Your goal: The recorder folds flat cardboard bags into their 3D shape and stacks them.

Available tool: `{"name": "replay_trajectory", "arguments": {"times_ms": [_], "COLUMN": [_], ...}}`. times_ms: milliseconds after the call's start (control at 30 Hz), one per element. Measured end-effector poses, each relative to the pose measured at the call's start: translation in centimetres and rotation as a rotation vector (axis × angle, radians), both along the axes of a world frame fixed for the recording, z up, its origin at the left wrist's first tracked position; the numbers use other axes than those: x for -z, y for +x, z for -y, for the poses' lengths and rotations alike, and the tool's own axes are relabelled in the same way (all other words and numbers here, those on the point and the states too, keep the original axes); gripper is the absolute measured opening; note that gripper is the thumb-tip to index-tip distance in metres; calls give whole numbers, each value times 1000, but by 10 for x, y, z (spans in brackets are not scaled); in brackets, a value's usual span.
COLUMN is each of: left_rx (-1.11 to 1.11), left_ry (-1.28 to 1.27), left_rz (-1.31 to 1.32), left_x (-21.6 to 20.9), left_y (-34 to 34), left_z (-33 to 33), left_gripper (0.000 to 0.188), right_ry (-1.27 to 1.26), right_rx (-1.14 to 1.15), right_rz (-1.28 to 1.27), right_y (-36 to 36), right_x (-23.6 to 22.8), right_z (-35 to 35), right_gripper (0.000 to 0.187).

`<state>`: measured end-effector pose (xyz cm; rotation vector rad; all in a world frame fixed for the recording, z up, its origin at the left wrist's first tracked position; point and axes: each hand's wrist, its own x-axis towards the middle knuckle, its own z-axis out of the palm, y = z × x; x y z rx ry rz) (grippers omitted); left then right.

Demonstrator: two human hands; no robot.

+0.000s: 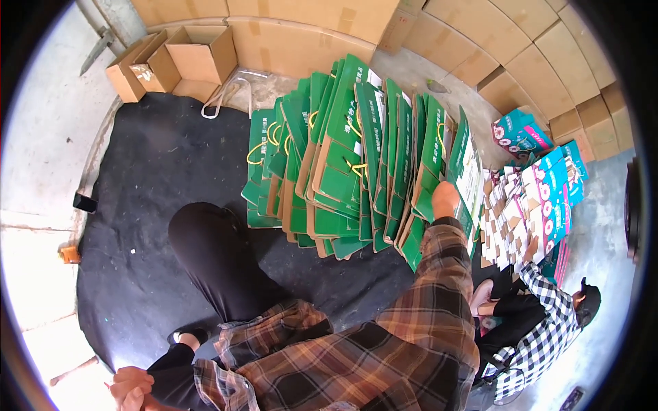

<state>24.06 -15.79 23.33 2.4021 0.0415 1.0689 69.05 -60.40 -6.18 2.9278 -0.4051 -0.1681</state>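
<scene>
A long row of flat green cardboard gift boxes (336, 164) with yellow cord handles leans in a fanned stack before me. My right hand (445, 200) reaches to the right end of that row, its fingers closed at a green gift box (430, 147). Another box with a pale printed face (466, 161) stands just right of this hand. Low at the left rim, far from the boxes, my left hand (131, 387) is closed with its fingers curled; whatever it may hold is hidden. My bent knee (205, 236) is between that hand and the stack.
Black sheeting (164, 157) covers the floor. At right, a co-worker in a checked shirt (548, 342) reaches to a stack of blue-and-white cartons (541, 198). Open brown boxes (195, 61) stand at the far left; large brown cartons (301, 48) line the back.
</scene>
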Motion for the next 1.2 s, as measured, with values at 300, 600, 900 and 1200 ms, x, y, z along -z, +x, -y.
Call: {"name": "replay_trajectory", "arguments": {"times_ms": [300, 600, 900, 1200], "left_rx": [-52, -99, -183, -353], "left_ry": [-9, -434, -597, -144], "left_rz": [-256, -256, -140, -38], "left_x": [10, 46, 56, 52], "left_y": [-16, -11, 7, -85], "left_z": [-25, -64, -152, -215], "left_gripper": [20, 15, 26, 42], "right_ry": [-209, -175, 632, 1040], "right_rx": [32, -429, -1104, -1688], "right_rz": [404, 637, 649, 85], "right_y": [-4, -81, -160, -149], "right_x": [-160, -411, -507, -420], "right_z": [30, -104, -200, -391], "right_gripper": [19, 21, 17, 14]}}
